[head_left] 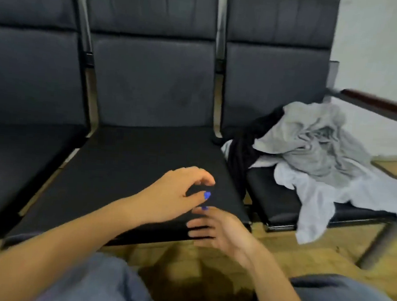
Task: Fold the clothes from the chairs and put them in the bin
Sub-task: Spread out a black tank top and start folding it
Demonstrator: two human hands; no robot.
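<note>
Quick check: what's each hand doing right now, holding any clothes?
Left hand: open, fingers loosely curled, holding nothing, above the black padded middle seat.
Right hand: open, relaxed, holding nothing.

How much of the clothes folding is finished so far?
Nothing visibly done: no folded clothes or bin in view. Nothing in hand: the left hand and right hand hover empty over the middle chair. Still left: the grey, white and black pile lying crumpled on the right chair.

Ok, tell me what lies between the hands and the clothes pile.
Head view: only bare black seat and the gap between chairs separate the hands (left, right) from the clothes.
</note>
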